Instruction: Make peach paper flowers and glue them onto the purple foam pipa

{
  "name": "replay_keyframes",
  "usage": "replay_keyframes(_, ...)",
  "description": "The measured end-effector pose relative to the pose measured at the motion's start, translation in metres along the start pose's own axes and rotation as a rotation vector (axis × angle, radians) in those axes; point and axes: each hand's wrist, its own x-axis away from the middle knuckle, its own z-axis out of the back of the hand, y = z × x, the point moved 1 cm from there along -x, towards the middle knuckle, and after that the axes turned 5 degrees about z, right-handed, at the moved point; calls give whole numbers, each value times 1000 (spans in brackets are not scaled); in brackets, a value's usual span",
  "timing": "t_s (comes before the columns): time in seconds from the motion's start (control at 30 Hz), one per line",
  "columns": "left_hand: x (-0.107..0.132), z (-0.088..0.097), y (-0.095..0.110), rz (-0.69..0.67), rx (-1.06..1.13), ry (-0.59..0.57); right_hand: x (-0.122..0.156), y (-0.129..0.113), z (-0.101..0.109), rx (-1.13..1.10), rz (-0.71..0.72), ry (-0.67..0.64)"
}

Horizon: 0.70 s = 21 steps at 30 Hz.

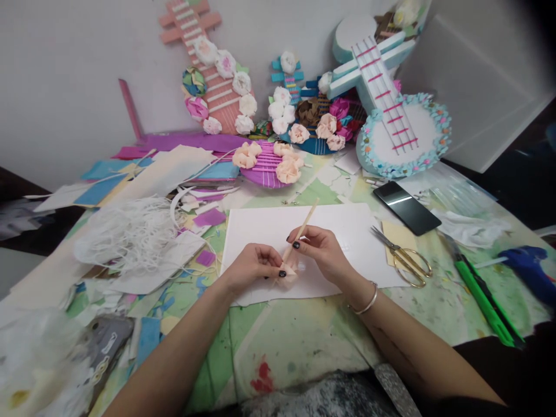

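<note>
Table (321,330): bearing white sheet (256,223)
Left hand (254,269): pinching peach paper (287,279)
Right hand (324,249): gripping stick (309,215)
Paper: gathering, seemingly lacking finish

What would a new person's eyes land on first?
Probably the big pale-blue guitar shape, back right, and the pink guitar shape with flowers to its left. Then, in the middle, the right hand holds a thin stick and the left hand pinches pale peach paper.
</note>
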Motion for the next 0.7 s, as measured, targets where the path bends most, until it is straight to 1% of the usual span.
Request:
replay_keyframes(0.47, 0, 1, -1, 25, -25, 6, 0, 0, 0, -39, -1, 1)
replay_keyframes(0.7, 0, -1, 1, 11, -17, 22, 0, 1, 1, -37, -10, 11)
